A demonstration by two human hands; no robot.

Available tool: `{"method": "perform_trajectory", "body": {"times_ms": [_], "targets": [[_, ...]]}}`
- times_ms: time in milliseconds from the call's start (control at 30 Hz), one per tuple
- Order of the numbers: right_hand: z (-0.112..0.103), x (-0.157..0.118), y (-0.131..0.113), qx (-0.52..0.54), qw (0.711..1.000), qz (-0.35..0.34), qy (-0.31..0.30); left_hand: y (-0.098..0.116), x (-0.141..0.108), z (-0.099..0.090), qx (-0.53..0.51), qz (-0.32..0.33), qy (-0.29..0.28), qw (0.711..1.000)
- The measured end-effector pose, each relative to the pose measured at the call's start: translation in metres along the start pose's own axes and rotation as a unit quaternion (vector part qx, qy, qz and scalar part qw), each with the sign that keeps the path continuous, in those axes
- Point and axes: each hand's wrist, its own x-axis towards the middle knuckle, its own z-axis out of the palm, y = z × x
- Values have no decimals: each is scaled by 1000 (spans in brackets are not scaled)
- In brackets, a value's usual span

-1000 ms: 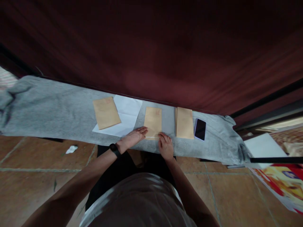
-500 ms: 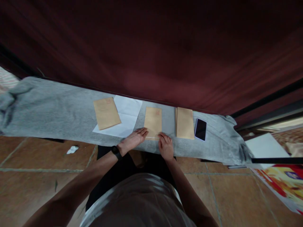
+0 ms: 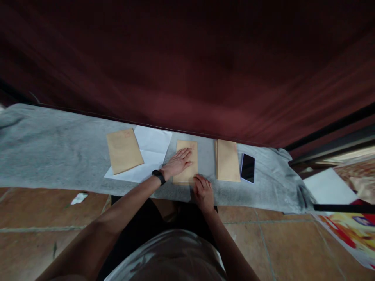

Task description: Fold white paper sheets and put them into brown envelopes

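A brown paper envelope (image 3: pixel 182 180) with a red mark near its top right lies in front of me on a grey cloth (image 3: pixel 73 156). My left hand (image 3: pixel 178 162), with a dark band at the wrist, rests flat across its middle, fingers stretched out. At the lower right corner of the envelope, my right hand (image 3: pixel 203 191) has its fingers curled and pressed together on the edge. Left of these, another brown envelope (image 3: pixel 124 151) lies on a creased white sheet of paper (image 3: pixel 154 146). A small stack of brown envelopes (image 3: pixel 228 160) lies to the right.
Beside the stack lies a phone (image 3: pixel 247 168) with a dark screen. A dark red curtain-like cloth (image 3: pixel 187 78) rises behind the surface. On the tiled floor (image 3: pixel 281 242) are a white scrap (image 3: pixel 79 198) and, at the right, a red and yellow printed package (image 3: pixel 351 234).
My left hand has slid up and right from the envelope's lower left edge to its middle and flattened. My right hand stays at the lower right corner. The view has shifted slightly.
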Motion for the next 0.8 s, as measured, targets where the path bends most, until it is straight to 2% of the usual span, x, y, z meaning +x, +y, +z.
{"method": "perform_trajectory", "body": {"times_ms": [167, 300, 433, 667, 800], "targets": [[-3, 2, -2, 28, 1000, 2, -3, -16, 44, 13, 12, 4, -21, 1000], [-4, 3, -3, 29, 1000, -1, 2, -17, 56, 14, 14, 20, -15, 1000], [-3, 2, -3, 25, 1000, 3, -3, -11, 45, 14, 11, 47, -28, 998], [-2, 1, -1, 12, 1000, -2, -8, 7, 7, 4, -3, 102, -45, 994], [-2, 1, -1, 5, 1000, 3, -20, 17, -16, 1, -24, 113, -43, 992]]}}
